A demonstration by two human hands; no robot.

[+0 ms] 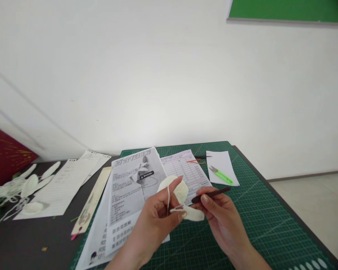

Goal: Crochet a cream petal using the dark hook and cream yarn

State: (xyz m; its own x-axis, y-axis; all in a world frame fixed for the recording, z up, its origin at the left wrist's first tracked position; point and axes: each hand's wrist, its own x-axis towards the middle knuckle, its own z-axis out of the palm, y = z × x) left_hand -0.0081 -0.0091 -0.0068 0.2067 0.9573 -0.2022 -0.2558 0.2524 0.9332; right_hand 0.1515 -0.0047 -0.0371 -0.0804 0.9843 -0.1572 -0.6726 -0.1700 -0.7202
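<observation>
Over the green mat, left hand pinched white crochet under thumb; right hand gripped dark hook. Left hand partly hid yarn ball behind.

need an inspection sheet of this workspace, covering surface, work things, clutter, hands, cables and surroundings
Surface: green mat on a dark table.
Work things: small white yarn piece, dark tool, white yarn ball behind the left hand.
Clutter: printed sheets on the mat; green snips on white paper; at far left, white petal-shaped pieces by lined paper.
Hands: left pinches the yarn piece, a strand at its index finger; right hand grips the tool.
Cables: nothing seen.
Surroundings: white wall, green board upper right, pale floor at right.
</observation>
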